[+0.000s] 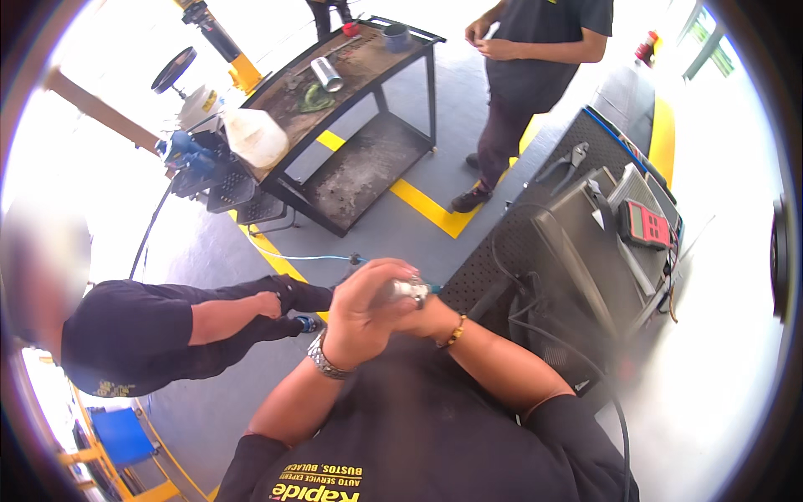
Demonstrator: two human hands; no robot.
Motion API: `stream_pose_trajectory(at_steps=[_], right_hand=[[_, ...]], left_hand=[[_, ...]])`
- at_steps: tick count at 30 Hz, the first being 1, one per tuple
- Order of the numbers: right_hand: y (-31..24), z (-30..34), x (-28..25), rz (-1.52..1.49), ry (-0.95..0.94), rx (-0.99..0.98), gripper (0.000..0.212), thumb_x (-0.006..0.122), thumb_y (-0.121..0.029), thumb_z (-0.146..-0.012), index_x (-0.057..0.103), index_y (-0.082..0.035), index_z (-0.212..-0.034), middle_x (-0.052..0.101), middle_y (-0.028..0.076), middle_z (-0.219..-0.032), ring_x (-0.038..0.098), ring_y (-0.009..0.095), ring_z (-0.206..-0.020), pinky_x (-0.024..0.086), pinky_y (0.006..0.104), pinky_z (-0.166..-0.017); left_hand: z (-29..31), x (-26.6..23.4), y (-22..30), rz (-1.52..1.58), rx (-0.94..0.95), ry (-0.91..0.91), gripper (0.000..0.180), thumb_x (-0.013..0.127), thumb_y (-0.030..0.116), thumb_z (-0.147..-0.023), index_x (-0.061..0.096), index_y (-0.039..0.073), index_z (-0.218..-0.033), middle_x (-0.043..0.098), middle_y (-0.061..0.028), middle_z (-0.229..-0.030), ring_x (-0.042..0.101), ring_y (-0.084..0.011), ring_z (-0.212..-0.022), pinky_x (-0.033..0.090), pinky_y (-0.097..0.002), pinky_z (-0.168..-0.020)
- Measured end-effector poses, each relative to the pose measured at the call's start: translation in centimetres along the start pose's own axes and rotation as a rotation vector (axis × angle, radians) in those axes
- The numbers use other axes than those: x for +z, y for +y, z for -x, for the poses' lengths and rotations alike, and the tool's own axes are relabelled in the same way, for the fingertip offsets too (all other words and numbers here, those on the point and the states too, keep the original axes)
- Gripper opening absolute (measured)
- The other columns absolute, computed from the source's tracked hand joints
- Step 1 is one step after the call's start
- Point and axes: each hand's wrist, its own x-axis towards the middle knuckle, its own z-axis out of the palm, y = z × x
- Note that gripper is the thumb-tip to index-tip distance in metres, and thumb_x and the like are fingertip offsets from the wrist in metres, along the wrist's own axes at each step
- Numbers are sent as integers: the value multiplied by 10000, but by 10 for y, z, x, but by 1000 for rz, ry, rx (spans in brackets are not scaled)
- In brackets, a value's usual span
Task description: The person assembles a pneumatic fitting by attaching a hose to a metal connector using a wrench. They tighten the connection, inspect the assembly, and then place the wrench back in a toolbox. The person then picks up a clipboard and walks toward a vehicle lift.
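My left hand (361, 308), with a metal-band watch at the wrist, is curled closed around a small silvery metal piece (408, 290) with a teal end; its exact kind does not show. Against it, partly behind, lies my right hand (431, 320), with a beaded bracelet at the wrist. The right fingers are mostly hidden, so their grip on the piece cannot be made out. Both hands meet in front of my chest. A thin light-blue hose (311, 258) runs across the floor and ends visually at a dark fitting (355, 259) beside my left fingers.
Right stands a black perforated bench top (468, 280) with large pliers (577, 157), a red meter (647, 224) and cables. A black cart (368, 79) ahead holds a silver can (327, 75), green rag (316, 99) and whitish jug (255, 138). People stand left, ahead and farther back.
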Motion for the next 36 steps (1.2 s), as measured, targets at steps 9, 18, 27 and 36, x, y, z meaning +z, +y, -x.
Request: stream_pose_trajectory(at_steps=[9, 18, 27, 36], right_hand=[[-21, -11, -15, 371, -379, -145, 409, 807, -194, -752, 591, -76, -1079, 615, 41, -1005, 600, 162, -934, 504, 323, -801], [-10, -18, 51, 349, 57, -240, 278, 546, -169, -903, 541, -12, -1133, 621, 141, -1070, 612, 277, -1004, 487, 378, -864], [-11, -28, 46, 480, -92, -142, 200, 495, -38, -850, 541, 2, -1041, 637, 222, -957, 640, 389, -870, 498, 427, -744], [-1, -14, 42, 404, -313, 69, 309, 453, 28, -887, 556, -30, -1173, 645, 119, -999, 610, 214, -893, 491, 356, -831]], left_hand=[[-2, -22, 10, -53, 219, -126, 343, 769, 196, -835, 608, 31, -1089, 665, -149, -1062, 676, -259, -968, 540, -349, -821], [6, -26, -14, -172, 398, 255, 430, 774, 300, -840, 542, 33, -1083, 613, -173, -1014, 624, -216, -887, 534, -324, -752], [10, -43, -12, -397, 457, 289, 442, 768, 304, -846, 530, 31, -1099, 615, -169, -1053, 624, -215, -891, 533, -335, -762], [0, -49, 18, 54, 341, 198, 347, 676, 148, -880, 488, 26, -1145, 644, -183, -1028, 669, -199, -850, 555, -316, -708]])
